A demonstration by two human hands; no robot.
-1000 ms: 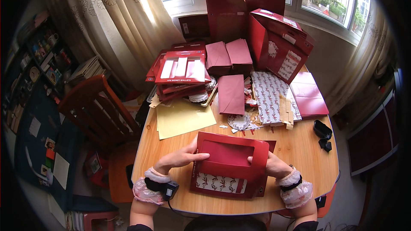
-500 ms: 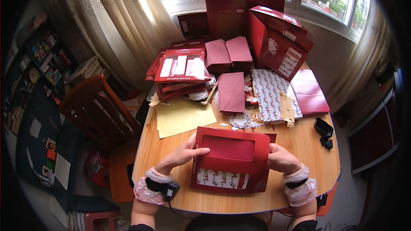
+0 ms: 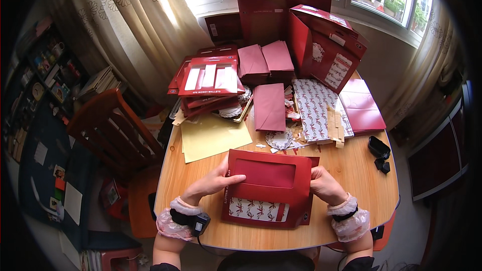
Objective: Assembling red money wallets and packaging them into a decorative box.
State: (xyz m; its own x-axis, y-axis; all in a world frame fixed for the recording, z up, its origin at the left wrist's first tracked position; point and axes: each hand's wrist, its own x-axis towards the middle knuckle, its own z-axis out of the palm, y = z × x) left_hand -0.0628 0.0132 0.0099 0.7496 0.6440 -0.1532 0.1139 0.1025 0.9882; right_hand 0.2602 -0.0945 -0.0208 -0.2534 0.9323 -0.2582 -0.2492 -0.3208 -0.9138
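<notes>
A dark red cardboard wallet sleeve (image 3: 301,190) is held over the near part of the table, its front facing up. Its cut-out window (image 3: 266,172) shows plain red behind it, and below that is a white patterned panel (image 3: 255,209). My left hand (image 3: 217,179) grips the sleeve's left edge, thumb lying on the front and fingers hidden behind. At the right edge my right hand (image 3: 325,185) is closed, its fingers curled in and partly hidden. A red flap corner (image 3: 315,161) sticks out beside that hand.
Behind lie yellow sheets (image 3: 215,140), stacked red sleeves (image 3: 208,78), pink envelopes (image 3: 269,108), patterned paper (image 3: 314,105) and a round paper doily (image 3: 279,139). A large red box (image 3: 326,45) leans near the window. A small black case (image 3: 378,148) sits by the right edge.
My right hand has shifted slightly left and its fingers curl more at the sleeve's right edge. The sleeve tilts a little differently, while my left hand keeps its grip.
</notes>
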